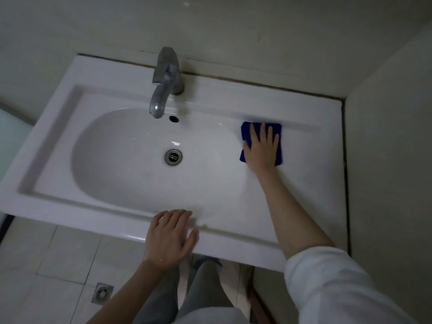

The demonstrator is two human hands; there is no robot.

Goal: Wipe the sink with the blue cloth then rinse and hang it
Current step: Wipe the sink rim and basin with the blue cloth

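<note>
While right hand presses one blue cloth flat-fingered, left hand rests flat on one sink.

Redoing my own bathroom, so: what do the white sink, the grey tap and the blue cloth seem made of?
White oval sink: probably glazed ceramic; smooth gloss with bright glints near the drain.
Grey curved tap: metal, likely chrome-plated, dulled; patchy reflections.
Blue folded cloth: soft fabric, perhaps microfibre; matte, weave too blurred to tell.
</note>
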